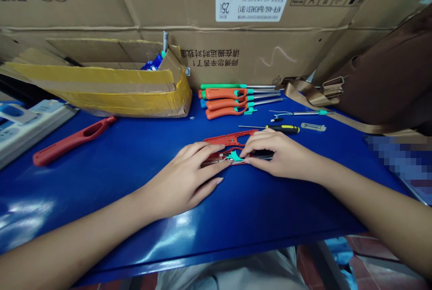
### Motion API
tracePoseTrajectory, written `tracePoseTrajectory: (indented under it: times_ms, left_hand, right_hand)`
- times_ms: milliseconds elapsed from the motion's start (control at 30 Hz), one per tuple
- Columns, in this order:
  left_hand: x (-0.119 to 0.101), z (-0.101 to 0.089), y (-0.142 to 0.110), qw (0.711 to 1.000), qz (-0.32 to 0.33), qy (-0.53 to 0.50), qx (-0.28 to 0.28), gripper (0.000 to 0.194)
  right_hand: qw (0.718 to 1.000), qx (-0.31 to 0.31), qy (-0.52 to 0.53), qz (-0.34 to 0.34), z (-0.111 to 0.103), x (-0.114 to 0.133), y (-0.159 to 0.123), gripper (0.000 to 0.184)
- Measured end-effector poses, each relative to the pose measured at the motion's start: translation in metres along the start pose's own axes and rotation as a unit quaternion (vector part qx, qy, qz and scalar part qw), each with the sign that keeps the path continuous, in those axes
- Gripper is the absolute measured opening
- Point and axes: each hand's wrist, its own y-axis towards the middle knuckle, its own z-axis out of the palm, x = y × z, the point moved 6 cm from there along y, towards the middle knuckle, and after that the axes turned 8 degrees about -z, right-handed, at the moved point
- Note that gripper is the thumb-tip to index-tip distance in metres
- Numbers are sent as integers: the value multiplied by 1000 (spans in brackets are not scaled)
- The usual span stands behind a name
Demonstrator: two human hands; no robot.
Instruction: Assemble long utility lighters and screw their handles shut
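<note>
An opened gas lighter's red shell half (209, 156) lies on the blue table with metal and wire parts in it. A teal trigger piece (234, 156) sits among these parts. My left hand (189, 177) is palm down over the shell's left end, its fingers holding the shell and one fingertip at the teal piece. Thumb and index finger of my right hand (280, 152) pinch at the teal piece's right side. A dark rod sticks out under the right hand. Just behind lies the other red shell half (229, 139), apart from the first.
Several orange lighters (226, 103) are stacked behind. A screwdriver (283, 129), a clear plastic piece (313, 126) and a metal tube with wires (305, 113) lie right. On the left are a red lighter shell (74, 141), a power strip (37, 123) and a taped carton (135, 96).
</note>
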Motion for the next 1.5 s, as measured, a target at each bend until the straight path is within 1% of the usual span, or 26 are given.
tracePoseTrajectory:
  times_ms: [100, 167, 233, 267, 333, 400, 500, 600, 700, 867, 1033, 1133, 1233, 1300, 1400, 1467, 1500]
  left_hand:
    - [0, 0, -1, 1000, -1, -4, -2, 40]
    - [0, 0, -1, 1000, -2, -4, -2, 40]
    - [0, 0, 0, 1000, -4, -4, -1, 40]
    - [0, 0, 0, 1000, -4, -4, -2, 40]
    - [0, 0, 0, 1000, -2, -1, -4, 41]
    - [-1, -1, 0, 1000, -1, 6, -5, 40]
    - [-1, -1, -1, 1000, 0, 17, -4, 40]
    - [-1, 1, -1, 1000, 0, 18, -2, 41]
    - [-1, 2, 0, 1000, 1, 11, 1, 42]
    - [0, 3, 2, 1000, 0, 6, 5, 44]
    - [0, 3, 3, 1000, -2, 7, 5, 44]
    - [1, 3, 1, 1000, -7, -3, 11, 44]
    - [2, 2, 0, 1000, -13, -16, 8, 44]
    - [3, 1, 0, 1000, -19, -20, 1, 44]
    - [7, -3, 0, 999, -29, -24, -19, 43]
    - [10, -8, 0, 998, -39, -28, -48, 42]
    - [12, -11, 0, 996, -46, -28, -65, 41]
  right_hand:
    - [1000, -16, 6, -6, 1, 1, 0, 11]
    - [999, -48, 21, -8, -2, -2, 0, 14]
    - [997, -79, 0, -7, -7, -7, -1, 19]
    - [996, -84, -25, -5, -8, -10, -2, 21]
    - [994, -73, -82, -4, -9, -15, -2, 21]
    - [992, -64, -106, -6, -10, -16, -2, 20]
    - [994, -61, -82, -27, -12, -7, -1, 18]
    - [997, -21, -67, -45, -6, 2, 0, 15]
    - [996, 8, -69, -49, 0, 4, -1, 11]
    - [995, -14, -92, -30, 5, 0, 0, 7]
    - [993, -24, -115, -33, 6, 6, 3, 9]
    - [993, -48, -101, -27, 1, 5, 3, 11]
    - [990, -81, -113, -4, -6, -5, 0, 15]
    - [987, -75, -137, 19, -10, -15, -2, 16]
    - [987, -39, -149, 48, -12, -28, -5, 10]
    - [989, -30, -139, 50, -14, -30, -5, 4]
    - [990, -37, -128, 48, -15, -29, -5, 4]
